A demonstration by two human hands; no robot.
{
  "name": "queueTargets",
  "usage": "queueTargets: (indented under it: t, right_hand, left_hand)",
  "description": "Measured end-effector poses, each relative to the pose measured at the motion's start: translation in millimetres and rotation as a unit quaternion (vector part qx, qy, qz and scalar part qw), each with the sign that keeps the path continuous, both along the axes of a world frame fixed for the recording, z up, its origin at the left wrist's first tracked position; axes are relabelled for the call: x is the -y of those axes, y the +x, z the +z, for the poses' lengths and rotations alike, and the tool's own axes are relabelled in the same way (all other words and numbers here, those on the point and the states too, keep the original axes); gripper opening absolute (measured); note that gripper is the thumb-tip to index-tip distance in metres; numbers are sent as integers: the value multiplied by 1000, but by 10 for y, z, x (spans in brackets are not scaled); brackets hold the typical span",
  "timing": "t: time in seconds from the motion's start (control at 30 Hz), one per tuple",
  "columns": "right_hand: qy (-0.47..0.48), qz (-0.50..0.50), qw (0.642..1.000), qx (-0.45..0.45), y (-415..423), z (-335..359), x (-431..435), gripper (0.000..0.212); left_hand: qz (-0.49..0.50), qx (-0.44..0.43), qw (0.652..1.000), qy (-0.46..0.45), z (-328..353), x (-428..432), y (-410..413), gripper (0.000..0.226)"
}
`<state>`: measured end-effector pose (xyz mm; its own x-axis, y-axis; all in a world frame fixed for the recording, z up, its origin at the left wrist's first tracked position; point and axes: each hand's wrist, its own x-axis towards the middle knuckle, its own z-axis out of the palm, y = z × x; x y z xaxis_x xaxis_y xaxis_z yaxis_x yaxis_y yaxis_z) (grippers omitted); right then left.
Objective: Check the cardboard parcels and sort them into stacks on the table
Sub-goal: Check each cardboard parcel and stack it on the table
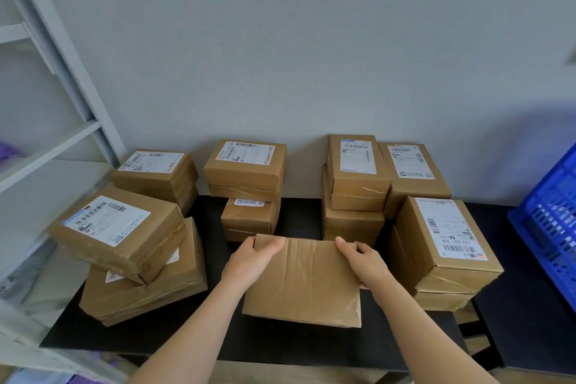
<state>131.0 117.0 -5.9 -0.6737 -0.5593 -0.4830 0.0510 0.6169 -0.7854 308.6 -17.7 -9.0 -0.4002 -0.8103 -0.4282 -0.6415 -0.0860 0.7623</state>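
Note:
A plain brown cardboard parcel (304,282) sits in the middle of the black table (218,340), its taped side up with no label showing. My left hand (254,260) grips its far left corner and my right hand (363,262) grips its far right corner. Stacks of labelled parcels ring it: a tilted pile at the near left (124,234), a stack at the back left (156,174), a centre stack (246,171), a taller stack at the back right (355,171) and a big parcel at the near right (445,246).
A white metal shelving unit (50,140) stands along the left. A blue plastic crate (551,221) sits at the right edge on a second dark surface. A pale wall closes off the back of the table.

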Motion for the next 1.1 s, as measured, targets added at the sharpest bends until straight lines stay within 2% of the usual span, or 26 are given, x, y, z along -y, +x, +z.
queueTargets:
  t: [0.1, 0.2, 0.37, 0.57, 0.8, 1.1]
  right_hand:
    - [5, 11, 999, -47, 58, -44, 0, 80]
    - [1, 26, 996, -81, 164, -59, 4, 97]
    - [70, 74, 982, -156, 321, -103, 60, 118]
    - [113, 86, 976, -164, 277, -114, 132, 120]
    - [120, 88, 976, -160, 262, -132, 160, 119]
    - [114, 74, 979, -153, 260, -127, 185, 110]
  left_hand:
    - [-6, 17, 1000, -3, -60, -47, 0, 91]
    - [-25, 21, 999, -10, -96, -95, -19, 102]
    - [-62, 98, 991, -72, -133, -183, -76, 119]
    - [-83, 129, 984, -87, -99, -140, -169, 121]
    - [-95, 179, 973, -108, -72, -103, -254, 119]
    - [-79, 134, 987, -46, -128, -60, -220, 119]
